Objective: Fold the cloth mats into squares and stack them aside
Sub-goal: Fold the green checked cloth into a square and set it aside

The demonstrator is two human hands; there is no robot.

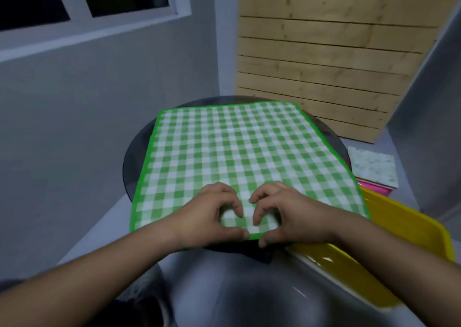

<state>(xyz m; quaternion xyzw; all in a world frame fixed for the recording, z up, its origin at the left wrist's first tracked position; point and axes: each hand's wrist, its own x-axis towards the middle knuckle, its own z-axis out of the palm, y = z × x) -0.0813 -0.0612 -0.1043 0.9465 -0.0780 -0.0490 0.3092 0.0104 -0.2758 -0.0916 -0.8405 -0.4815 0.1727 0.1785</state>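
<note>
1 green-checked cloth mat [237, 152] spread flat on round dark table [133, 157]. 2 hands, left hand [212, 214] and right hand [283, 214], pinch mat's near hem with curled fingers. Right of mat: 1 yellow tub [409, 239], contents hidden; 1 pink bin [374, 190] under pale patterned cloth [374, 167].

So the tabletop [136, 157] is round, dark grey and kinda glossy, tucked into the corner of the room. Pretty much the only thing lying right on it is one mat [239, 152], green and white checks with a bright green border, spread flat and unfolded. It covers most of the top, so you only get bare slivers on the left, along the far rim and a bit on the right. The mat's corners stick out past the round edge, and its near edge runs along the near rim. Something dark [264, 254] pokes out from under that edge; can't tell what it is.
</note>
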